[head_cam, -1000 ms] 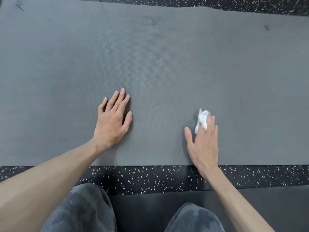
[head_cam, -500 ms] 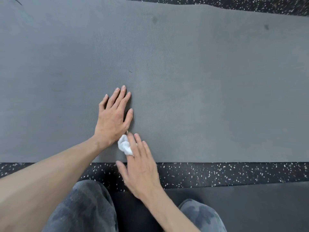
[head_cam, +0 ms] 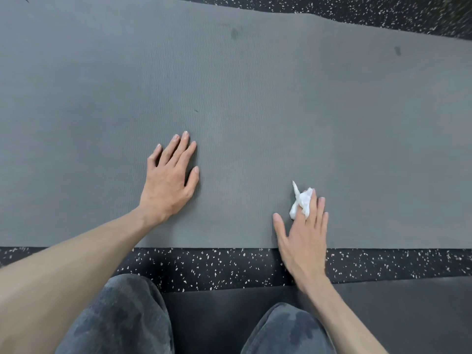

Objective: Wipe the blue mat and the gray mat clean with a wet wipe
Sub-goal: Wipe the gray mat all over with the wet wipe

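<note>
The gray mat (head_cam: 255,98) fills most of the view, lying across a speckled floor. My left hand (head_cam: 168,180) rests flat on it near its front edge, fingers straight and spread. A crumpled white wet wipe (head_cam: 301,201) lies on the mat under the straight fingers of my right hand (head_cam: 304,238), which presses it down close to the front edge, right of the left hand. Two dark spots (head_cam: 234,34) mark the mat's far side. No blue mat is in view.
Black speckled rubber floor (head_cam: 204,264) runs along the mat's front edge and beyond its far edge. A darker mat (head_cam: 396,315) lies nearest me under my knees (head_cam: 122,318), which are in gray trousers.
My right hand swept the wipe left until it met the left hand, then back right to about where it began. The left hand stayed planted.
</note>
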